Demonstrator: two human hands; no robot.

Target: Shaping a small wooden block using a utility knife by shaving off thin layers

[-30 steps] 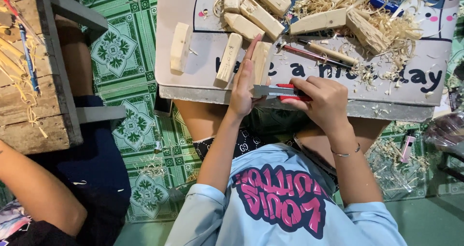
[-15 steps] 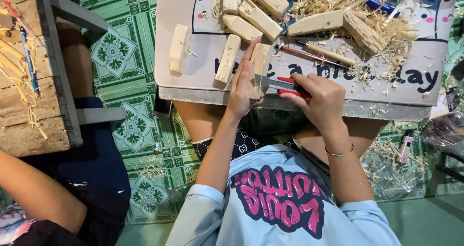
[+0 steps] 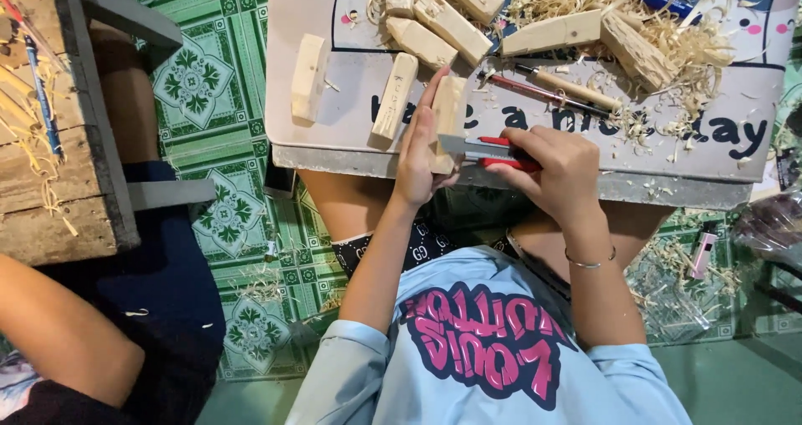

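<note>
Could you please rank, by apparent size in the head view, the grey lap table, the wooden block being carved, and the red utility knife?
1. Grey lap table, by far the largest.
2. and 3. Wooden block and red utility knife look about alike, and both are partly hidden by the hands, so I cannot rank them.

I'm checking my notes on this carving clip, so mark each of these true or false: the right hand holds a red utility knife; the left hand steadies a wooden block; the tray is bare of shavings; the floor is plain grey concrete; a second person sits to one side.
1. The right hand holds a red utility knife. True.
2. The left hand steadies a wooden block. True.
3. The tray is bare of shavings. False: wood shavings lie scattered over it.
4. The floor is plain grey concrete. False: a green patterned mat covers it.
5. A second person sits to one side. True: another person's arm shows at the lower left of the picture.
</note>
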